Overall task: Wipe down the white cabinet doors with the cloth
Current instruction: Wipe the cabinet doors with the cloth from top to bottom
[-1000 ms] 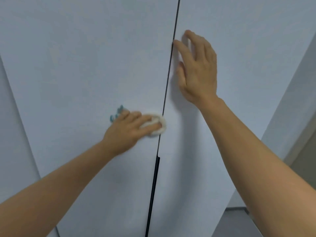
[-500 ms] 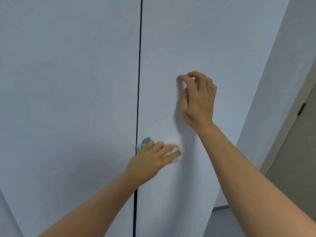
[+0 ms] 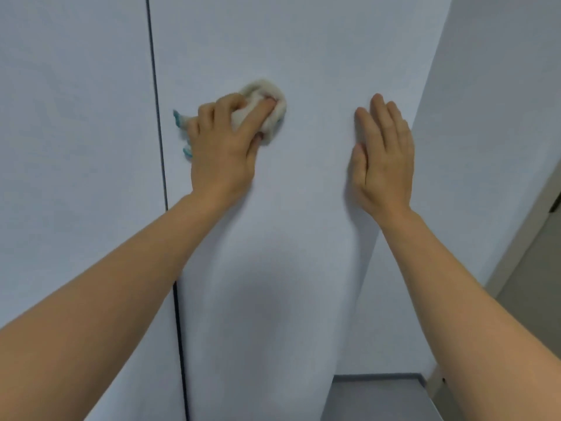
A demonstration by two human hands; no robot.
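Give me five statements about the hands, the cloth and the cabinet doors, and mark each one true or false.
1. The left hand grips the cloth. True.
2. The cloth is pressed against the door left of the seam. False: it is on the right door, right of the dark seam.
3. The right hand rests flat on the right door. True.
4. The right hand holds a second cloth. False: it holds nothing.
5. The cloth is plain white throughout. False: blue bits show at its left edge.

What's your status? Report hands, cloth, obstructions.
Left hand grips cloth, pressing it on right cabinet door. Right hand flat on same door. Nothing in the way.
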